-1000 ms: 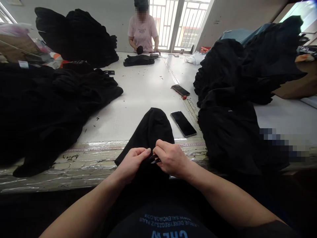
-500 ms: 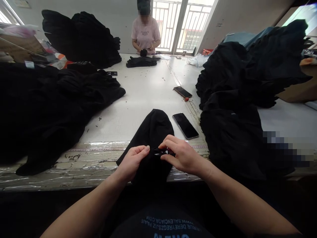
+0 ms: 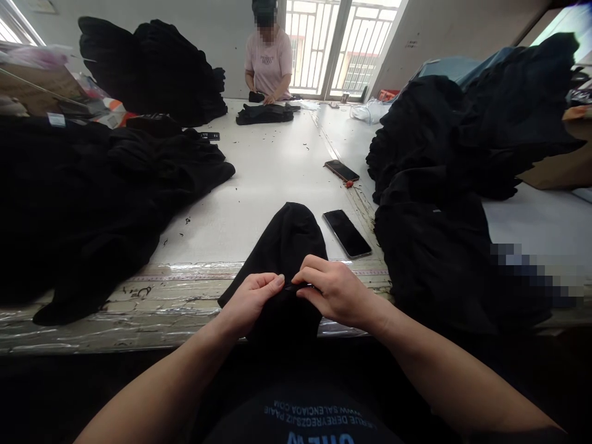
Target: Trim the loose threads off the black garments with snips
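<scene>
A black fabric piece lies over the table's front edge, its rounded end pointing away from me. Thumb and fingers of my left hand pinch this cloth near its middle. Close beside it, my right hand is closed around small dark thread snips. Only their tip shows at the cloth; the fingers cover the rest.
Right of the cloth lies a phone, with a second phone farther back. Large black garment piles stand at left and right. Across the table, a person handles folded black cloth.
The snips' blades, plainly visible and apart before, now show only a narrow tip as my right fingers have drawn together. The person across has leaned, lowering a hand to the folded cloth.
</scene>
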The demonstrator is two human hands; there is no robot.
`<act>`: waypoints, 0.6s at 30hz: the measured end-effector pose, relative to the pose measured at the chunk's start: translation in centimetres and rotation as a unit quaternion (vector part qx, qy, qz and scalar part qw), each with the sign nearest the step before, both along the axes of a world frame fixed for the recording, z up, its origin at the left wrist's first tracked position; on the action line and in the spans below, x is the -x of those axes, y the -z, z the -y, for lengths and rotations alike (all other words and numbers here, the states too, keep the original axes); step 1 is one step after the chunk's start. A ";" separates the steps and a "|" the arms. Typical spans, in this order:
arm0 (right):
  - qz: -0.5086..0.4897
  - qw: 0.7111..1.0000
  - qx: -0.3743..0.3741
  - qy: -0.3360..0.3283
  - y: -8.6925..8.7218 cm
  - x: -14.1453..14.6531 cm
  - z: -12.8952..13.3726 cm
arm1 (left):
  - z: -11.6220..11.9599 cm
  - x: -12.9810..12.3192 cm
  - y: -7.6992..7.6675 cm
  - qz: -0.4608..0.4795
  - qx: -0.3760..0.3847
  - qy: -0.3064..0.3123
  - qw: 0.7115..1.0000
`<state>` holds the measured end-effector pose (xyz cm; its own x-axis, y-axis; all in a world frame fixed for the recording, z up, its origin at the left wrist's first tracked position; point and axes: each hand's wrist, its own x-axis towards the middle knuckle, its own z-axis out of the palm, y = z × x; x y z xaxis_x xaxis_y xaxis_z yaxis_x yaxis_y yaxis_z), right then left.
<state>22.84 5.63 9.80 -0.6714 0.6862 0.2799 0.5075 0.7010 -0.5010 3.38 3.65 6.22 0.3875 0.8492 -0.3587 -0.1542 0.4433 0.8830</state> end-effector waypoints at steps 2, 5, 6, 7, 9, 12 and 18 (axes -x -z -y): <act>-0.005 1.000 0.006 0.001 0.0 0.0 -0.1 | 0.1 0.0 0.1 0.004 0.002 0.002 1.000; -0.122 0.990 0.069 0.034 -0.6 -0.4 -0.6 | 0.1 0.0 0.1 0.015 0.015 -0.014 1.000; -0.195 0.974 0.103 0.056 -0.9 -0.6 -0.8 | 0.1 0.1 0.1 0.020 0.023 -0.022 0.999; -0.267 0.951 0.136 0.075 -1.2 -0.8 -1.0 | 0.1 0.1 0.1 0.025 0.032 -0.029 0.999; -0.345 0.918 0.178 0.088 -1.6 -0.7 -1.1 | 0.1 0.1 0.0 0.034 0.049 -0.037 0.998; -0.242 0.960 0.132 0.042 -0.9 0.5 -0.6 | 0.1 0.1 -0.1 0.049 0.049 -0.037 0.997; -0.229 0.968 0.044 0.089 0.4 2.0 -0.6 | 0.2 0.3 0.2 0.064 0.055 -0.057 0.995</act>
<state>20.86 6.21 9.44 -0.3590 0.8147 0.4554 0.3272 0.5668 -0.7561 3.11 3.49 6.05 0.3391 0.8490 -0.4051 -0.3179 0.5088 0.8000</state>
